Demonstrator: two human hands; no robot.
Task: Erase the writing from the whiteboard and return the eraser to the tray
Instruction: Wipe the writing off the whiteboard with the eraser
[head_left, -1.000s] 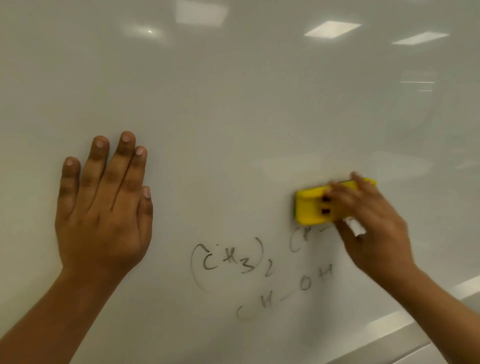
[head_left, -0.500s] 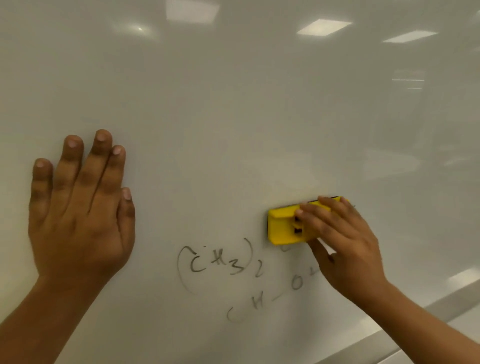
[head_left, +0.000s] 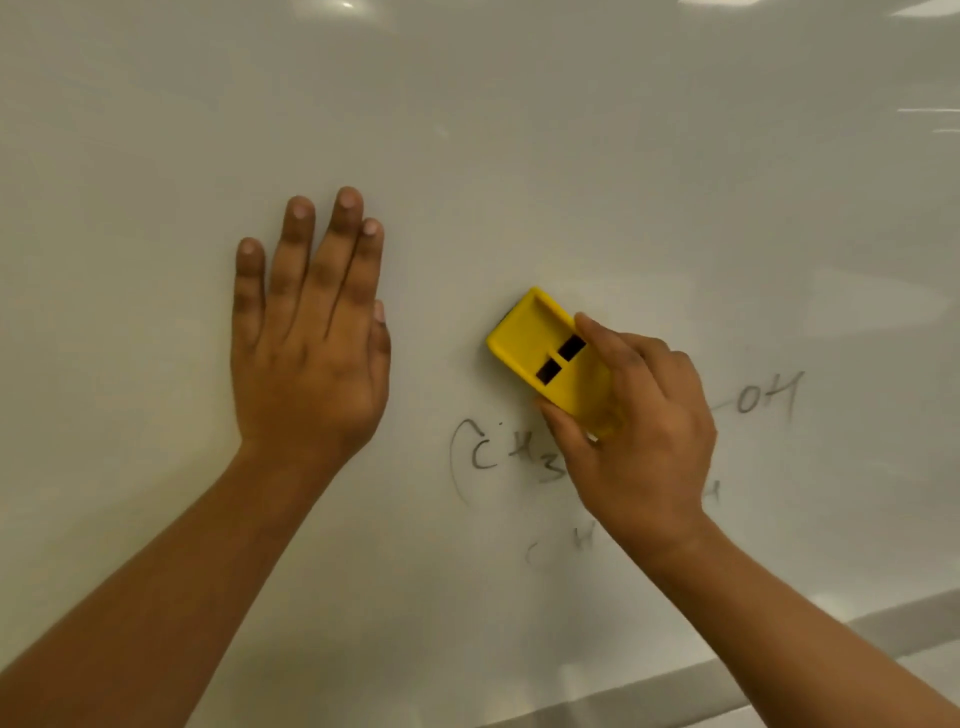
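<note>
A white whiteboard (head_left: 519, 130) fills the view. My right hand (head_left: 639, 447) grips a yellow eraser (head_left: 540, 348) with two black slots, pressed tilted against the board. Faint black writing lies around it: "(CH3" (head_left: 498, 454) just below the eraser, partly under my hand, "OH" (head_left: 769, 395) to the right, and faded marks (head_left: 576, 540) lower down. My left hand (head_left: 306, 332) lies flat on the board to the left of the eraser, fingers close together and pointing up, holding nothing.
The grey lower frame of the board (head_left: 779, 654) runs along the bottom right. Ceiling lights reflect in the board's glossy top.
The eraser has moved left and down across the writing and tilted diagonally; part of the upper line is wiped away. The view shifted, so both hands sit further right in frame.
</note>
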